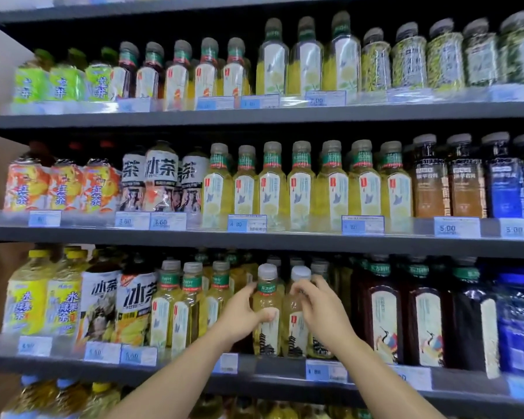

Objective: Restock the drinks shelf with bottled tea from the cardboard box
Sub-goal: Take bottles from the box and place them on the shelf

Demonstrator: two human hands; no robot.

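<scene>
Two pale yellow tea bottles with pagoda labels stand side by side at the front of the third shelf (254, 362). My left hand (242, 313) wraps the left tea bottle (266, 331) around its shoulder, thumb across the front. My right hand (321, 309) grips the right tea bottle (294, 328) at its neck and upper body. Both bottles are upright with grey-white caps. The cardboard box is out of view.
Rows of other bottled drinks fill the shelves: yellow tea bottles (191, 309) just left, dark red tea bottles (381, 316) just right, blue bottles (518, 328) far right. Price tags (325, 370) line the shelf edges. Another shelf of bottles lies below.
</scene>
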